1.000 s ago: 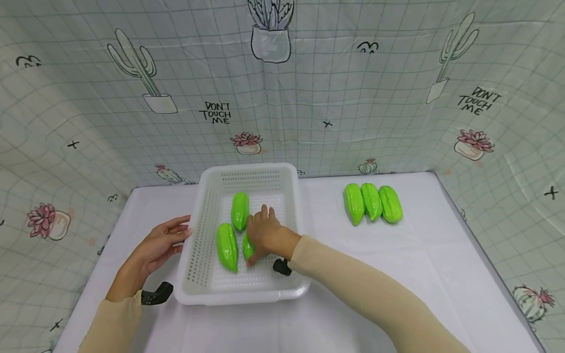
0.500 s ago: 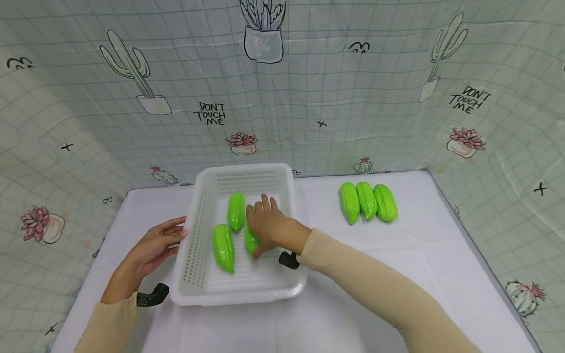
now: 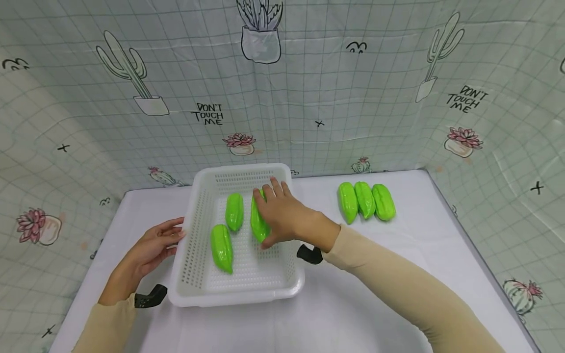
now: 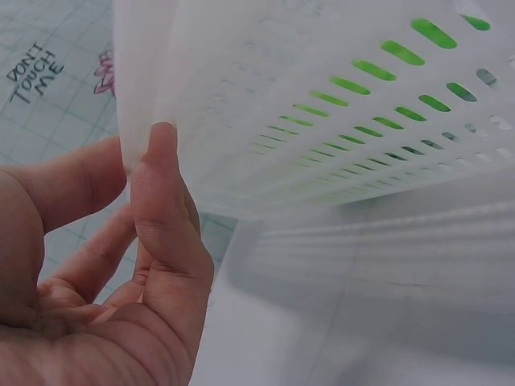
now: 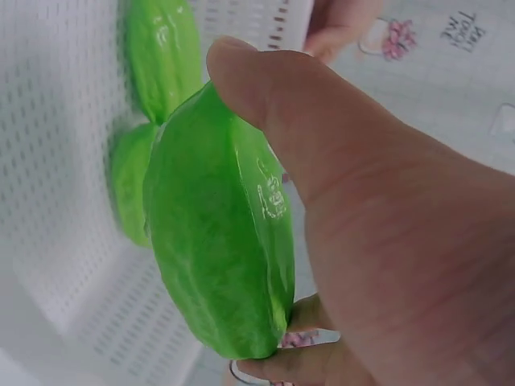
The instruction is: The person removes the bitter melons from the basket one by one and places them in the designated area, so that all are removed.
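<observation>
My right hand [image 3: 289, 215] holds a glossy green starfruit [image 3: 258, 223] inside the white basket [image 3: 234, 298], near its right side. In the right wrist view the thumb lies over one end of this starfruit [image 5: 213, 217] and fingertips meet the other end. Two more starfruits lie on the basket floor to the left: one farther back [image 3: 234, 212], one nearer the front [image 3: 221, 249]. At the basket's left rim, my left hand [image 3: 152, 247] pinches the edge. The left wrist view shows its fingers on both sides of the rim, with green visible through the slots.
Three more green starfruits [image 3: 365, 200] lie side by side on the white table [image 3: 353, 299], right of the basket at the back. A patterned cloth [image 3: 300, 98] hangs behind the table and along both sides. Each wrist wears a small black camera mount [image 3: 151, 296].
My right hand has moved back and to the right inside the basket, bringing its starfruit along, away from the other two. My left hand stays at the rim.
</observation>
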Action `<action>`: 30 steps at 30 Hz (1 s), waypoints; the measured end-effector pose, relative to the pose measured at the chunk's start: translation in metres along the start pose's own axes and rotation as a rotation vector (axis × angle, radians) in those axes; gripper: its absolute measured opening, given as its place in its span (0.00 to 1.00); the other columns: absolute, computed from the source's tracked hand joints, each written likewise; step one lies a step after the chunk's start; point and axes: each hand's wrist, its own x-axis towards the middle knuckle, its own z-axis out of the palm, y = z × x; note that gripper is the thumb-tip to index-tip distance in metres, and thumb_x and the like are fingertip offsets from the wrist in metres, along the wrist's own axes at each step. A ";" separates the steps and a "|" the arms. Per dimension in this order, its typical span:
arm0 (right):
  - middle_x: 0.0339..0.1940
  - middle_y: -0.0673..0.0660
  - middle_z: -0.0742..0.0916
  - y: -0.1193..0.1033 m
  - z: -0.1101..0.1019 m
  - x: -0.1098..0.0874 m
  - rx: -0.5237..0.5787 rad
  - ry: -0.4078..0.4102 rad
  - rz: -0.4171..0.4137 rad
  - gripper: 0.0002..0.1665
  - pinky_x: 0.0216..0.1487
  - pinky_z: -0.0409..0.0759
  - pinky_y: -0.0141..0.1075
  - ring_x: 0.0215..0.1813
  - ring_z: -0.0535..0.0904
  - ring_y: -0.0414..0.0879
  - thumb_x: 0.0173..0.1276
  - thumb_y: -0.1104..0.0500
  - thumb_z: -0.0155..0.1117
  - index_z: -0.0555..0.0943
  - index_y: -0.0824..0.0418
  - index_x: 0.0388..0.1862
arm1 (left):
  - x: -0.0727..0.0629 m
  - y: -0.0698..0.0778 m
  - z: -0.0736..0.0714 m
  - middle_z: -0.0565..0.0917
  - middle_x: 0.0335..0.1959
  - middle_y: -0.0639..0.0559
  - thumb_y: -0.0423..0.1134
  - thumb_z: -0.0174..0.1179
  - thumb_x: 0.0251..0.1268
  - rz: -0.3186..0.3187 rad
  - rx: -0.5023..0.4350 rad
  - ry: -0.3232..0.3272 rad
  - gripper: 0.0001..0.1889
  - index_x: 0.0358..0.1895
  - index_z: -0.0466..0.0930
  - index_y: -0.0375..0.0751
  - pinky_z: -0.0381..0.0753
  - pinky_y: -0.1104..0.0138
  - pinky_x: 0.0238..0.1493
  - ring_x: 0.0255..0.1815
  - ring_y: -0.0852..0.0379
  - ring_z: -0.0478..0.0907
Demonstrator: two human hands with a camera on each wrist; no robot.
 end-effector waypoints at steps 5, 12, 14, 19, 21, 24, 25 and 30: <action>0.83 0.75 0.60 0.011 -0.005 -0.014 0.038 0.027 -0.002 0.77 0.83 0.46 0.64 0.86 0.44 0.74 0.56 0.31 0.82 0.51 0.72 0.85 | 0.000 0.000 0.000 0.83 0.48 0.63 0.32 0.57 0.82 0.005 -0.004 0.001 0.37 0.84 0.47 0.28 0.85 0.69 0.44 0.46 0.65 0.85; 0.83 0.76 0.60 0.029 -0.008 -0.033 0.065 0.077 0.019 0.77 0.84 0.45 0.62 0.85 0.43 0.75 0.56 0.32 0.82 0.50 0.73 0.85 | 0.000 0.000 -0.001 0.83 0.48 0.63 0.31 0.56 0.82 0.013 -0.027 -0.007 0.37 0.83 0.47 0.27 0.85 0.70 0.43 0.45 0.65 0.85; 0.83 0.76 0.59 0.035 -0.008 -0.038 0.079 0.090 0.029 0.77 0.84 0.45 0.62 0.86 0.43 0.74 0.56 0.33 0.82 0.50 0.73 0.85 | 0.000 0.000 -0.001 0.83 0.48 0.63 0.31 0.56 0.82 0.012 -0.030 -0.007 0.37 0.83 0.48 0.27 0.85 0.70 0.43 0.45 0.65 0.85; 0.82 0.76 0.60 0.048 -0.009 -0.052 0.124 0.127 0.056 0.77 0.84 0.44 0.63 0.85 0.43 0.75 0.54 0.36 0.85 0.50 0.74 0.85 | 0.001 -0.001 -0.001 0.83 0.48 0.62 0.31 0.57 0.82 0.014 -0.034 -0.006 0.36 0.83 0.49 0.27 0.85 0.70 0.43 0.45 0.65 0.85; 0.82 0.76 0.61 0.053 -0.008 -0.057 0.134 0.143 0.066 0.78 0.83 0.45 0.64 0.85 0.43 0.75 0.53 0.37 0.86 0.51 0.74 0.85 | 0.000 -0.001 -0.001 0.83 0.48 0.62 0.31 0.57 0.82 0.016 -0.038 -0.010 0.36 0.83 0.49 0.27 0.85 0.70 0.43 0.45 0.65 0.85; 0.81 0.76 0.63 0.060 -0.006 -0.064 0.142 0.162 0.077 0.77 0.83 0.45 0.64 0.85 0.44 0.76 0.53 0.38 0.87 0.52 0.74 0.84 | 0.000 -0.001 -0.001 0.84 0.48 0.62 0.31 0.57 0.81 0.017 -0.044 -0.012 0.36 0.83 0.49 0.27 0.85 0.70 0.42 0.45 0.64 0.85; 0.81 0.76 0.63 0.063 -0.005 -0.067 0.148 0.168 0.079 0.77 0.83 0.45 0.65 0.85 0.44 0.76 0.53 0.39 0.87 0.52 0.74 0.84 | 0.000 -0.001 -0.001 0.84 0.48 0.62 0.31 0.57 0.81 0.018 -0.043 -0.012 0.36 0.83 0.49 0.27 0.85 0.70 0.42 0.45 0.64 0.85; 0.80 0.76 0.63 0.076 0.001 -0.079 0.159 0.184 0.086 0.75 0.82 0.46 0.66 0.84 0.45 0.77 0.53 0.40 0.87 0.53 0.75 0.83 | 0.000 -0.001 0.000 0.83 0.47 0.63 0.31 0.57 0.82 0.017 -0.038 -0.007 0.36 0.83 0.49 0.27 0.85 0.70 0.42 0.45 0.65 0.85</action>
